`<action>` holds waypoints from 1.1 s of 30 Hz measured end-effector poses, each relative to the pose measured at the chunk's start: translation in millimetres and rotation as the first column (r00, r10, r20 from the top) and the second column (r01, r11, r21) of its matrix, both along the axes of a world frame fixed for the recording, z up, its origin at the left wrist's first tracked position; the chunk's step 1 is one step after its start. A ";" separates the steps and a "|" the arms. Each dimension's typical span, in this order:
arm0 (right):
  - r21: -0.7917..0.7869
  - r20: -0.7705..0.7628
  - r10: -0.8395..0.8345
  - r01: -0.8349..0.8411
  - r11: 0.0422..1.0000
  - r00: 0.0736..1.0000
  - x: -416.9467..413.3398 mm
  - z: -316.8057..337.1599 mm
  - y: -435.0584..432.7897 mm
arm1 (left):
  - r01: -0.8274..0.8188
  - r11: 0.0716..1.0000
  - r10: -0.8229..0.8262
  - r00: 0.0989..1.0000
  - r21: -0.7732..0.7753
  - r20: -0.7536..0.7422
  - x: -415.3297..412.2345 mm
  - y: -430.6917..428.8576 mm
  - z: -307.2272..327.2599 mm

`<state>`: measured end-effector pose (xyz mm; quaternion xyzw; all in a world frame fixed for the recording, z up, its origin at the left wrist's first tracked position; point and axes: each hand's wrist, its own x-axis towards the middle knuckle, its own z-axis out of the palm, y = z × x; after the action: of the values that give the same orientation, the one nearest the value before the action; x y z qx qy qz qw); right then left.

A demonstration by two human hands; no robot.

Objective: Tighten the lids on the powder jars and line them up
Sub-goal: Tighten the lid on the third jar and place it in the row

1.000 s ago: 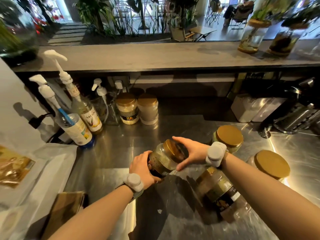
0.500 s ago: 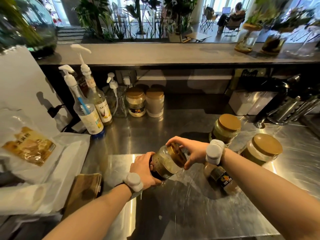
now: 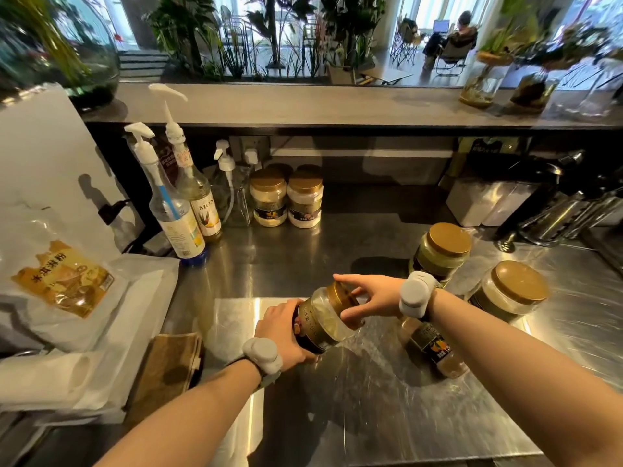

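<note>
The jar (image 3: 320, 323) is held tilted above the steel counter (image 3: 371, 416), caught between the two hands. The left hand (image 3: 281, 333) wraps its fingers round the dark-labelled base. The right hand (image 3: 372, 294) curls its fingers and thumb over the rim of the gold lid (image 3: 342, 298), which faces up and to the right. The jar is clear plastic with pale powder inside and a gold-lettered band. To its right, a fallen jar (image 3: 433, 347) of brownish powder lies on its side under the right wrist. Two upright gold-lidded jars, the nearer jar (image 3: 505, 294) and the farther jar (image 3: 438, 257), stand beyond it.
</note>
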<state>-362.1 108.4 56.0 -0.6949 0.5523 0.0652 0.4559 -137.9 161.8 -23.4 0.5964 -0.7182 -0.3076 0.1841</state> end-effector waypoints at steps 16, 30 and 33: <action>-0.043 0.092 0.016 -0.012 0.999 0.996 -9.9 -1.0 -2.8 | 0.010 0.981 0.019 0.989 0.195 -0.144 -0.6 -17.8 -10.9; -0.109 0.090 0.116 -0.106 0.988 0.989 -12.2 22.9 -16.7 | 0.025 0.988 0.002 0.986 0.155 -0.168 -1.5 -32.1 5.6; -0.127 0.085 0.098 -0.086 0.988 0.992 -11.2 22.9 -19.5 | 0.033 0.988 -0.009 0.987 0.148 -0.163 -2.5 -34.0 6.6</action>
<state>-373.4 88.9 78.9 -0.7487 0.5013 0.0203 0.4332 -140.4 127.8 -16.8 0.5741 -0.6819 -0.4101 0.1929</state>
